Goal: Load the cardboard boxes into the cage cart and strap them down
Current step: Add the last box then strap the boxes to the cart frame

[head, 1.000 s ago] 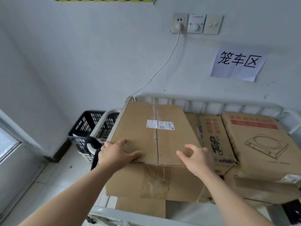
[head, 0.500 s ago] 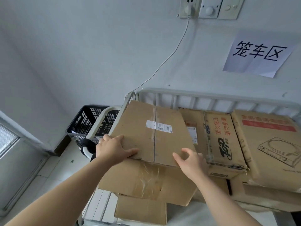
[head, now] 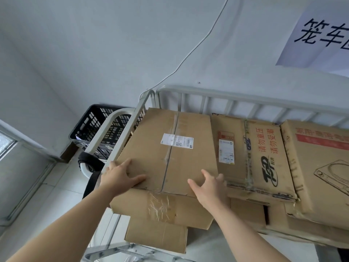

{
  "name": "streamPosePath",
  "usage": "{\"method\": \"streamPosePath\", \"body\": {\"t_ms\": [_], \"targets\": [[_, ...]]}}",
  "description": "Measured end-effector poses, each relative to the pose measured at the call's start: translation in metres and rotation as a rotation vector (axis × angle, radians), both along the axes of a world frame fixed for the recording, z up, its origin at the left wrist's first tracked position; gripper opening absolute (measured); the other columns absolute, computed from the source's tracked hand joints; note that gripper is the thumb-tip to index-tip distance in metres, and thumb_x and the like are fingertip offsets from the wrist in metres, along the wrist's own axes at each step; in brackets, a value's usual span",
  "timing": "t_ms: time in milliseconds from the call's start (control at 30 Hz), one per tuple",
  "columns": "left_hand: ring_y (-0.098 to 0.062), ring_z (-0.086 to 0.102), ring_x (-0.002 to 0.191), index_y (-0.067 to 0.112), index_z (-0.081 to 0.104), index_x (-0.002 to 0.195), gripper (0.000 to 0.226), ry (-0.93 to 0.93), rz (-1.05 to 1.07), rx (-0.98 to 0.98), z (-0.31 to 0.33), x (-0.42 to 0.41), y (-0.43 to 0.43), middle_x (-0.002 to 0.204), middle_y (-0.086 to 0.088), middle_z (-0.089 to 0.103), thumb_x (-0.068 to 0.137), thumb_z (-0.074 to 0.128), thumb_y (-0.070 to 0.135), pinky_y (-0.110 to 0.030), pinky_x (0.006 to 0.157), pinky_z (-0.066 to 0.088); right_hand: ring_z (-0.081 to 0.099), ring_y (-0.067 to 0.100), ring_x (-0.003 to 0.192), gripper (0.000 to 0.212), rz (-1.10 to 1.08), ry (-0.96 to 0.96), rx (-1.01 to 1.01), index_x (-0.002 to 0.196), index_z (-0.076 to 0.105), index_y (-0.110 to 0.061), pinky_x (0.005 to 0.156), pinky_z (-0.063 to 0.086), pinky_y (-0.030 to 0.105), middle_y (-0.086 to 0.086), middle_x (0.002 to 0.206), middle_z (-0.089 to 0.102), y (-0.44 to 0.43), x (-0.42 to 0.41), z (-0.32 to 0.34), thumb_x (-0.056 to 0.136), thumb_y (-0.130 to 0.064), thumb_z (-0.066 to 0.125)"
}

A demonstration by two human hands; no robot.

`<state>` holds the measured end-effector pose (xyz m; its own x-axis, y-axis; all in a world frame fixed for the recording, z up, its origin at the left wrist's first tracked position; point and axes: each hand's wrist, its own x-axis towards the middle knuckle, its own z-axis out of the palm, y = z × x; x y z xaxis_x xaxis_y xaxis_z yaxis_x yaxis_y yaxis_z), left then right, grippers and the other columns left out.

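A flat brown cardboard box with a white shipping label point(head: 170, 148) lies on top of the stack at the left end of the white cage cart point(head: 236, 99). My left hand point(head: 119, 176) rests on its near left corner, thumb spread across the top. At the box's near right corner lies my right hand point(head: 209, 186), fingers spread and straight. More boxes lie under it point(head: 160, 208). To the right sit a printed box with red characters point(head: 264, 157) and a box with a cooker drawing point(head: 321, 167). A black strap point(head: 90, 167) hangs on the cart's left rail.
A black plastic crate point(head: 94, 121) stands on the floor left of the cart, against the white wall. A white cable point(head: 188, 52) runs down the wall to the cart's corner. A paper sign point(head: 321, 33) hangs at the upper right. A window frame is at far left.
The view has moved closer and tilted down. The labelled box has slid further into the cart toward the back rail, with both hands staying on its near edge.
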<state>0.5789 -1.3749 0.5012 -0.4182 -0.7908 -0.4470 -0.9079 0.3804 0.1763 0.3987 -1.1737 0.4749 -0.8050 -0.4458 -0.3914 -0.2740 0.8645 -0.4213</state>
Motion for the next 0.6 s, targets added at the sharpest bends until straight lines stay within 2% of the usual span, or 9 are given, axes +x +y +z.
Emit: {"method": "streamPosePath", "body": {"t_ms": [267,400,600], "targets": [[-0.039,0.026,0.136,0.038,0.013,0.149,0.103,-0.037,0.006,0.063,-0.054,-0.011,-0.01,0.151,-0.021,0.014,0.065,0.058,0.08,-0.047,0.11,0.03,0.039,0.035,0.12,0.071,0.01,-0.046,0.083,0.143,0.038,-0.031,0.1,0.04,0.041,0.014,0.132,0.036,-0.014,-0.012,-0.039,0.081,-0.059,0.059],[-0.037,0.031,0.13,0.035,0.007,0.151,0.108,-0.072,-0.014,0.068,-0.077,-0.021,-0.023,0.145,-0.019,0.022,0.067,0.059,0.079,-0.045,0.107,0.034,0.039,0.036,0.121,0.07,0.01,-0.05,0.106,0.143,0.037,-0.03,0.099,0.041,0.041,0.016,0.134,0.034,-0.029,-0.02,-0.057,0.082,-0.055,0.06],[-0.039,0.032,0.129,0.034,0.0,0.152,0.109,-0.076,-0.036,0.111,-0.108,-0.036,-0.046,0.143,-0.021,0.022,0.071,0.062,0.072,-0.047,0.109,0.031,0.041,0.036,0.118,0.068,-0.006,-0.058,0.101,0.143,0.036,-0.027,0.094,0.044,0.037,0.016,0.129,0.034,-0.051,-0.029,-0.086,0.084,-0.05,0.06]]}}
